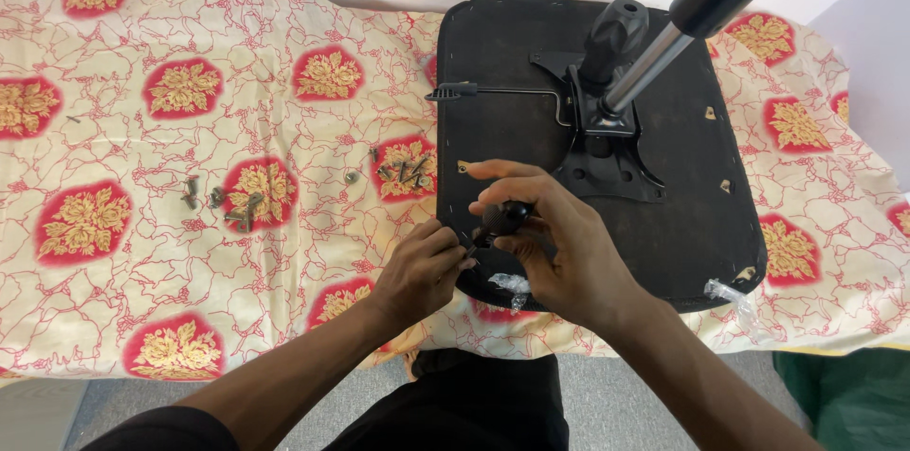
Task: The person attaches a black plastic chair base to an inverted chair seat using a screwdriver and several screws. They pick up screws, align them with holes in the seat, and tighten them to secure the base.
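Both forearms enter from the bottom edge, nearest the lens. Left of them, on the floral cloth [142, 252] covering the tabletop: a loose scatter of bolts [223, 200], well apart from the hands. Second cluster of bolts [406, 170] just beside the seat edge. Left hand [422, 266]: fingertips pinched on the narrow end of a small black knob [502, 219], grip closed on it. Right hand [550, 243]: fingers curled over the knob's rounded head, grip also grasping it. Knob held just above the near-left part of the upturned black chair seat [701, 224]. Clear plastic wrapper [510, 283] under the right hand. Further right: metal mounting plate [607, 148], lever [493, 91], gas cylinder [682, 25] rising tilted.
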